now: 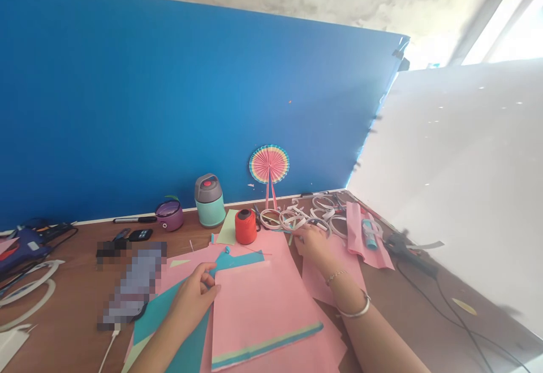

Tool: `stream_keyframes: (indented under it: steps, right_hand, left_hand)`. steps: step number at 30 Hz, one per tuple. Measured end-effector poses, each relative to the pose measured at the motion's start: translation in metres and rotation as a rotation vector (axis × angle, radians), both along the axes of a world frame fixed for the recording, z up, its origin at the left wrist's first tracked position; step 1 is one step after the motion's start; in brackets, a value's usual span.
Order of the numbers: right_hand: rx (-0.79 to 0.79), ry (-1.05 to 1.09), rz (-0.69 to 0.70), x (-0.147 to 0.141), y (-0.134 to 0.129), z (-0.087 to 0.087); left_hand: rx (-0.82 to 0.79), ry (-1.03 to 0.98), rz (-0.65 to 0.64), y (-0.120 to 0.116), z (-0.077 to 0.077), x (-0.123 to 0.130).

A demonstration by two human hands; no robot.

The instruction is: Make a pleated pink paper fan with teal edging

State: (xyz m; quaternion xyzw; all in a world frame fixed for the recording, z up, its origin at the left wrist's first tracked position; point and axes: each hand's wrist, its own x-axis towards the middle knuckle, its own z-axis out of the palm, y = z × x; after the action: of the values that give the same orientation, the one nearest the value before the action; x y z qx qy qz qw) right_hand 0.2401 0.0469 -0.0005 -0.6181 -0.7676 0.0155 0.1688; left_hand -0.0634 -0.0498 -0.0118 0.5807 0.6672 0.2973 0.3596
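the left hand [197, 287], grip loosely parted, is at the pink paper's [259, 306] edge, perhaps steadying it. the right hand's [314, 245] grip, by white rings [298, 223], is unclear.

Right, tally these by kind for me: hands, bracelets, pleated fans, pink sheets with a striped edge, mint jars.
Hands (left hand, right hand): 2
Bracelets (chain, bangle): 2
Pleated fan: 1
Striped-edge pink sheet: 1
Mint jar: 1
Total: 7

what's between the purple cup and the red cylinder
In the head view, the mint-green container stands between them, with part of a pale green sheet showing beside the red cylinder.
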Motion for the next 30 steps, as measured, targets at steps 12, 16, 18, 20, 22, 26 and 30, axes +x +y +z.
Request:
stream_keyframes:
  steps: [12,16,18,20,22,26,30]
  right_hand:
    - [-0.008,-0.109,-0.036,-0.017,0.009,-0.018]
    - [0.017,-0.108,-0.037,-0.021,0.013,-0.021]
    - [0.023,-0.101,-0.037,-0.02,0.014,-0.022]
    - [0.035,-0.104,-0.03,-0.019,0.016,-0.024]
    - [0.043,-0.116,-0.016,-0.018,0.017,-0.026]
    - [0.035,-0.133,-0.004,-0.018,0.018,-0.029]
    - [0.033,-0.111,-0.021,-0.019,0.019,-0.028]
  left_hand:
    - [0.11,-0.22,-0.023,0.002,-0.014,0.008]
    - [0.088,-0.249,-0.036,0.001,-0.008,0.009]
    - [0.069,-0.251,-0.04,0.0,-0.004,0.009]
    - [0.057,-0.254,-0.046,0.0,-0.002,0.009]
    - [0.061,-0.246,-0.056,0.0,0.0,0.007]
    - [0.052,-0.118,-0.099,-0.002,0.001,0.006]
    - [0.051,0.076,-0.118,-0.005,0.001,0.008]
